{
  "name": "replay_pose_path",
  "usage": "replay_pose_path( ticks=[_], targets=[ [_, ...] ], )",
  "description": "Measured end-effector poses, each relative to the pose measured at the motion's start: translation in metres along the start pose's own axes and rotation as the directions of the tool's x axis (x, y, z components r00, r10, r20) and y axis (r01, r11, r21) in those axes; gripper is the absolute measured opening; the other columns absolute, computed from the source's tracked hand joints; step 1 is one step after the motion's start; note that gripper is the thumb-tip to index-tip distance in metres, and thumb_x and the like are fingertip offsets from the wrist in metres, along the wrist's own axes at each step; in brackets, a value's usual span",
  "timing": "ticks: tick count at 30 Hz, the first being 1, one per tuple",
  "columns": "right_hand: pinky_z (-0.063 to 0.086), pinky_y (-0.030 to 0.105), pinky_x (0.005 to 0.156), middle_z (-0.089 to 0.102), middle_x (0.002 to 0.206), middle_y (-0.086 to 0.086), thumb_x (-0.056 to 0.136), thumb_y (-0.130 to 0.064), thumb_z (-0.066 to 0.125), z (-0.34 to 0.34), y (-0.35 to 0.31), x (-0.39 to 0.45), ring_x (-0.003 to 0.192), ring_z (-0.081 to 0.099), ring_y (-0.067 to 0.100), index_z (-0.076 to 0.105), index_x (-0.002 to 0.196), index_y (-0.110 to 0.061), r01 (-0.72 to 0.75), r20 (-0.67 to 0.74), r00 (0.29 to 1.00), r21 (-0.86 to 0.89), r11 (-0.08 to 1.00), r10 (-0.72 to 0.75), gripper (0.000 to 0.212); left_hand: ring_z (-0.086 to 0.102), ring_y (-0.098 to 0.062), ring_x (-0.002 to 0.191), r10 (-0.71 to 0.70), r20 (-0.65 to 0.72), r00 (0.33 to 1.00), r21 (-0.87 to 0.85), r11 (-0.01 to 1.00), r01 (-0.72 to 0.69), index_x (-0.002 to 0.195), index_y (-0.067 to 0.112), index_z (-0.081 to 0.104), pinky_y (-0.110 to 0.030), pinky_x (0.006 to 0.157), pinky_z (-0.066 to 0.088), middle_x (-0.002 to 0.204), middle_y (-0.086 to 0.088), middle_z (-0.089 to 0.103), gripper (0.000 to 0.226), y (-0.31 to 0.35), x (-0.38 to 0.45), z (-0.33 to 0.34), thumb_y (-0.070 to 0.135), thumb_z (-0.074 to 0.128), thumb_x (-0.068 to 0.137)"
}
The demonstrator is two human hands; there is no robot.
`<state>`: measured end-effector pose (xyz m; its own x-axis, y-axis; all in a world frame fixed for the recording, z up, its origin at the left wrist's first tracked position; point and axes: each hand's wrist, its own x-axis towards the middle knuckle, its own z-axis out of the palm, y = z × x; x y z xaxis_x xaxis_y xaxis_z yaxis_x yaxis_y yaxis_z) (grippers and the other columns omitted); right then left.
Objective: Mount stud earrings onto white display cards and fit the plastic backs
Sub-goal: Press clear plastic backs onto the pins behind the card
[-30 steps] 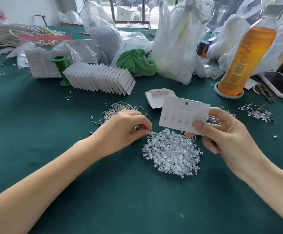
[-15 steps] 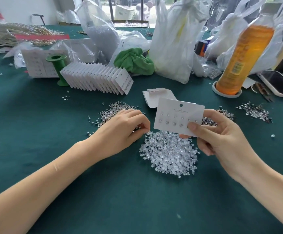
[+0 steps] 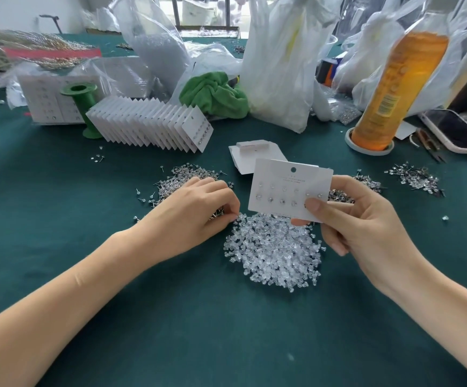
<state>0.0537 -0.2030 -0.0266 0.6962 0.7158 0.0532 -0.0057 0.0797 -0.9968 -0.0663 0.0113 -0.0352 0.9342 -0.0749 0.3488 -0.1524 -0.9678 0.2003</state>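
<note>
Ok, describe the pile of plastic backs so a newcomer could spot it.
On the green table, look between the two hands. The pile of plastic backs lies just below the held card. It is clear and frosty, unlike the metallic stud heaps farther back.

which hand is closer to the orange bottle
Right. The right hand, holding the white card, sits in front of the orange bottle, a little to its left. The left hand is farther left, on the stud pile.
</note>
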Motion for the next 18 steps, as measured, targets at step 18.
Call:
replay_pose_path(
  ticks=[18],
  targets=[
    [0.041, 0.017, 0.045, 0.072, 0.084, -0.015, 0.088, -0.017, 0.066, 0.0, 0.003, -0.007, 0.052, 0.054, 0.006, 0.061, 0.104, -0.023, 0.726, 0.314, 0.667, -0.482, 0.491, -0.676, 0.018, 0.067, -0.005, 0.075, -0.398, 0.089, 0.913, -0.739, 0.589, 0.329, 0.088, 0.008, 0.072, -0.015, 0.068, 0.052, 0.083, 0.002, 0.074, 0.014, 0.009, 0.014, -0.019, 0.001, 0.071, 0.077]
  ],
)
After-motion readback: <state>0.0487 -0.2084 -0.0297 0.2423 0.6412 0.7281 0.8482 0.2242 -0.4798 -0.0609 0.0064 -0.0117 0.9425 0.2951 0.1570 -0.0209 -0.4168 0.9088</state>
